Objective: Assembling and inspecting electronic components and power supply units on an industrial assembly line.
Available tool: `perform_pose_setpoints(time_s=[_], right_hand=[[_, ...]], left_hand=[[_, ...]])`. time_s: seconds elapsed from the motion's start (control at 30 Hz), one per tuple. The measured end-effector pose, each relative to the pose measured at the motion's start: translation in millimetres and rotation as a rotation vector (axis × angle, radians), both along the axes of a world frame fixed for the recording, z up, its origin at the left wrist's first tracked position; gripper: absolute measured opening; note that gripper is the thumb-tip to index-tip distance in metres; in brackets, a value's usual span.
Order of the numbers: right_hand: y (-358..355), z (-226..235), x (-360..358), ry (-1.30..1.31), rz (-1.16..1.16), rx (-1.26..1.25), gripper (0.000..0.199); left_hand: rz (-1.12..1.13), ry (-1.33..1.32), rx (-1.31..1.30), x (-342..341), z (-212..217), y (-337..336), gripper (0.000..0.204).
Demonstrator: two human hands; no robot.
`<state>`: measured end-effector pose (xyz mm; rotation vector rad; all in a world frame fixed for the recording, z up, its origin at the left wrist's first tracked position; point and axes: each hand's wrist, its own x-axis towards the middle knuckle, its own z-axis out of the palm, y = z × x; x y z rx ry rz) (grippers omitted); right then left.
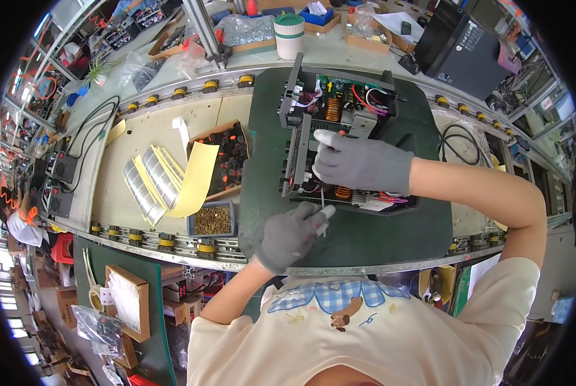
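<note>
Two open black electronic units with copper coils and coloured wires lie on a dark green board [272, 154]; the far unit [359, 116] is beyond the near unit [346, 201]. My right hand [364, 164], in a grey glove with white fingertips, is closed over the near unit and covers much of it. A small orange-red bit shows by its fingers; what it holds is hidden. My left hand [294, 235], gloved alike, is at the near unit's front left corner. Its fingers pinch a thin white strip [323, 201] that runs up to the unit's edge.
Left of the board are a carton [229, 161] of black parts, a blue-grey tray [211, 220] of small brass-coloured pieces and yellow-edged label sheets [153, 183]. Roller rails [166, 242] run along both sides. A lidded cup [289, 38] and a black computer case [458, 51] stand behind.
</note>
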<state>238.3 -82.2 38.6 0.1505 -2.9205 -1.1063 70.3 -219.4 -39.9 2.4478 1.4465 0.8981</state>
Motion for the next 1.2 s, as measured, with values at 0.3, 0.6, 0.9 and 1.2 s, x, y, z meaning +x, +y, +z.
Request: perform_pose_setpoints(time_s=[0.3,0.6,0.9,1.2], right_hand=[[-4.0,0.0,0.6,-0.075,-0.158,-0.174,0.008],[-95.2,95.0,124.4,0.855,-0.598,-0.320,0.043],[-389.4,-34.2,354.1,2.208,-1.367,0.889,0.038],[-546.8,-145.0,434.7,1.013,-3.052,0.481,0.050]], left_hand=[[0.088,-0.831,-0.526,-7.7,-19.9,4.5,0.022],[-0.171,-0.753,0.016,29.7,16.7,-5.0,0.031],[-0.644,-0.062,0.421,238.9,34.4,42.7,0.062],[-0.410,-0.072,0.358,206.3,36.2,56.5,0.053]])
